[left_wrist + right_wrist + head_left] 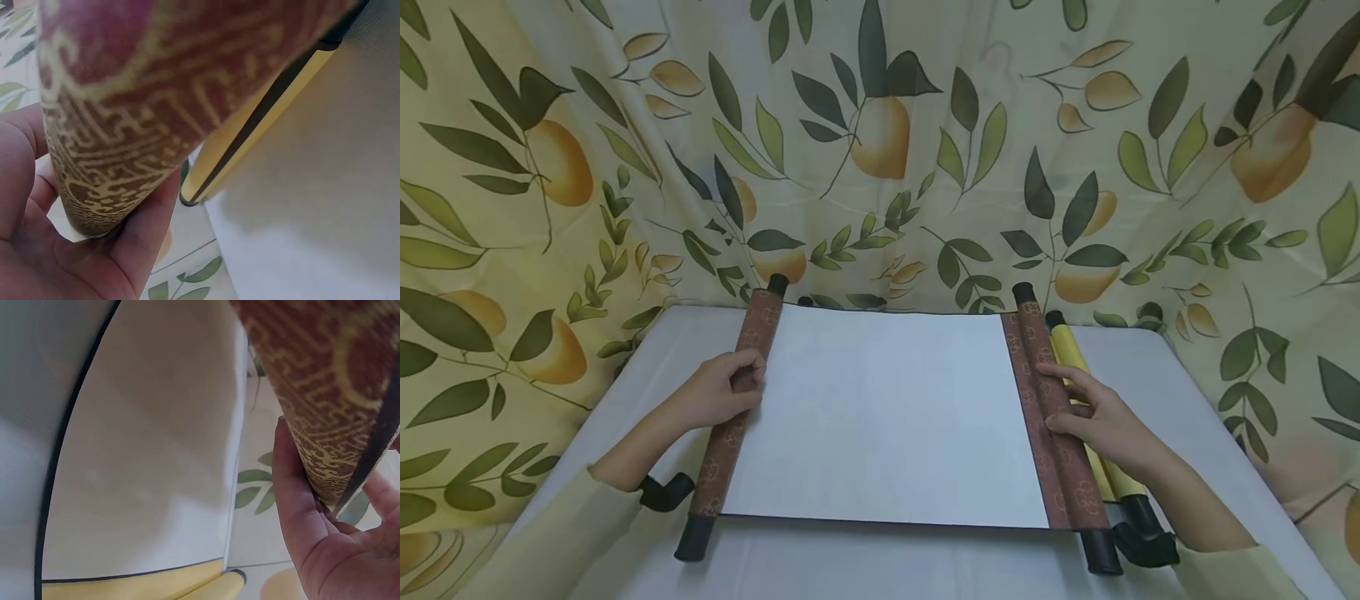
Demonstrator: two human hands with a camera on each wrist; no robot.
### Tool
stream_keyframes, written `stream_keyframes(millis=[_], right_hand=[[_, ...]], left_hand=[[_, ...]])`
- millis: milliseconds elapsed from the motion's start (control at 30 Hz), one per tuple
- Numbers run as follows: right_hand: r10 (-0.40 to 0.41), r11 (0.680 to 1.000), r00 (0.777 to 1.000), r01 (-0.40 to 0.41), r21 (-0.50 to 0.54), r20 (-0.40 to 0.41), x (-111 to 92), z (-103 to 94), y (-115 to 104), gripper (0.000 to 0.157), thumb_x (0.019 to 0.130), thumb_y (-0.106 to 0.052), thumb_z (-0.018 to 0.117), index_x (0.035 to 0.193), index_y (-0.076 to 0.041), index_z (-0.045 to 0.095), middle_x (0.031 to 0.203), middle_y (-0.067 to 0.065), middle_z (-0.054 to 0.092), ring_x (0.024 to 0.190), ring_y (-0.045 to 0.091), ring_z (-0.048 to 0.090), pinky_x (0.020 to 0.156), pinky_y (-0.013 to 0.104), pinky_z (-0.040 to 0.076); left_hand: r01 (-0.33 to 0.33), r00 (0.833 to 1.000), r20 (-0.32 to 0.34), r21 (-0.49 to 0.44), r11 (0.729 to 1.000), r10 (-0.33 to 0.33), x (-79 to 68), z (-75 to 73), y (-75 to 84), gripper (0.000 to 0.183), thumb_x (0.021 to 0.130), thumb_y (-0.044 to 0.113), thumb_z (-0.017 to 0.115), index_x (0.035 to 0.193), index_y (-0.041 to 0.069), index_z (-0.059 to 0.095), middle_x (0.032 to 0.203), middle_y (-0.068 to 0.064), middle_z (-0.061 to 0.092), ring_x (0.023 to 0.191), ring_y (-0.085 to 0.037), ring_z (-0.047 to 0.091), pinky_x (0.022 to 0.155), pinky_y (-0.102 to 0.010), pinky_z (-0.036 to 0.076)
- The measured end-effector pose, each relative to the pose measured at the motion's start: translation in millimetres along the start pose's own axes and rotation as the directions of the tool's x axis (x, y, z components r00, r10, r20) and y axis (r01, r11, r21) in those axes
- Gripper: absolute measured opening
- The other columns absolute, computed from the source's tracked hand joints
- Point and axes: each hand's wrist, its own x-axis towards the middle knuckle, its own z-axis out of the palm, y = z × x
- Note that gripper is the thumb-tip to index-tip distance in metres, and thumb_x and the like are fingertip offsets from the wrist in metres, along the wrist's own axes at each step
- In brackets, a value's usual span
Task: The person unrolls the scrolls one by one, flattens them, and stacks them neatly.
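Note:
A hanging scroll with a blank white sheet [895,417] lies partly unrolled between two brown-red patterned rolls with black end knobs. My left hand [727,387] grips the left roll [722,462], fingers curled over it. On the other side, my right hand [1097,417] holds the right roll [1063,433] between fingers and thumb. The patterned roll [125,137] fills much of the left wrist view, with a hand [87,262] around its underside. In the right wrist view, a hand [344,544] clasps a patterned roll [325,394] from below.
A yellow roll [1071,346] with black ends lies beside the right roll, partly hidden under the right hand. Everything rests on a white-covered table [850,567]. A leaf-and-fruit printed curtain [880,208] hangs behind and at both sides.

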Motion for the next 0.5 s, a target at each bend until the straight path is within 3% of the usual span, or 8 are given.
stream_keyframes(millis=[167, 400, 500], right_hand=[[0.016, 0.999, 1.0, -0.016, -0.028, -0.011, -1.0, -2.0, 1.8, 0.066, 0.088, -0.013, 0.06, 0.144, -0.024, 0.027, 0.136, 0.021, 0.027, 0.103, 0.038, 0.054, 0.067, 0.041, 0.053], [0.011, 0.999, 1.0, -0.012, -0.043, -0.025, -4.3, -5.9, 0.1, 0.066, 0.088, -0.012, 0.06, 0.144, -0.023, 0.027, 0.137, 0.021, 0.027, 0.106, 0.043, 0.052, 0.066, 0.043, 0.054], [0.01, 0.999, 1.0, -0.011, -0.044, -0.026, -5.2, -5.8, -1.6, 0.066, 0.088, -0.013, 0.06, 0.144, -0.023, 0.027, 0.137, 0.022, 0.027, 0.106, 0.044, 0.052, 0.065, 0.042, 0.054]], left_hand=[[0.009, 1.0, 0.001, 0.0, 1.0, -0.009, -2.9, -2.3, -0.4, 0.013, 0.082, 0.007, 0.06, 0.089, 0.017, 0.057, 0.086, 0.0, 0.056, 0.078, -0.019, 0.048, 0.065, -0.033, 0.042], [0.025, 1.0, -0.005, 0.001, 1.0, -0.025, -6.4, -7.7, -0.7, 0.006, 0.084, 0.01, 0.059, 0.088, 0.014, 0.057, 0.077, -0.001, 0.053, 0.069, -0.019, 0.047, 0.056, -0.031, 0.041], [0.037, 0.999, -0.009, 0.009, 0.999, -0.037, -5.4, -8.4, -1.8, 0.011, 0.082, 0.014, 0.065, 0.088, 0.014, 0.056, 0.074, -0.002, 0.05, 0.067, -0.019, 0.045, 0.053, -0.03, 0.039]])
